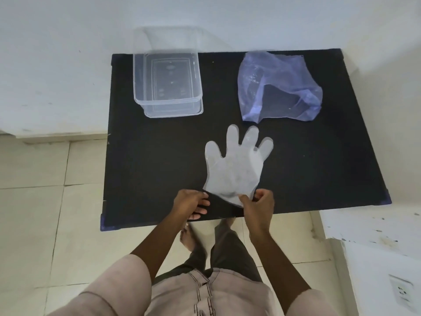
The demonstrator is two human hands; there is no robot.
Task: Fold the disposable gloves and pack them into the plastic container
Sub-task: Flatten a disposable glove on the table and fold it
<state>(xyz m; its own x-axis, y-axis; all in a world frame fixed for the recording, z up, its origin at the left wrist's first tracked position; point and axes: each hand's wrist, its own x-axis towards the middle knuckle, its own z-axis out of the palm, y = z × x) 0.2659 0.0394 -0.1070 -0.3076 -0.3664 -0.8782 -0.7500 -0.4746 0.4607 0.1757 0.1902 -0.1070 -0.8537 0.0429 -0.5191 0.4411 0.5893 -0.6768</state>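
Observation:
A clear disposable glove [234,165] lies flat on the black table [159,160], fingers pointing away from me. My right hand [258,207] pinches the glove's cuff at its near right corner. My left hand [190,201] rests at the cuff's near left corner, fingers touching the table beside the edge; I cannot tell if it grips the plastic. An empty clear plastic container [168,83] stands at the far left of the table. A crumpled bluish plastic bag [278,85] lies at the far right.
The table's near edge [216,221] runs just under my hands. A white wall stands behind the table. Tiled floor and my feet show below, and a white ledge with a socket [402,293] is at the right.

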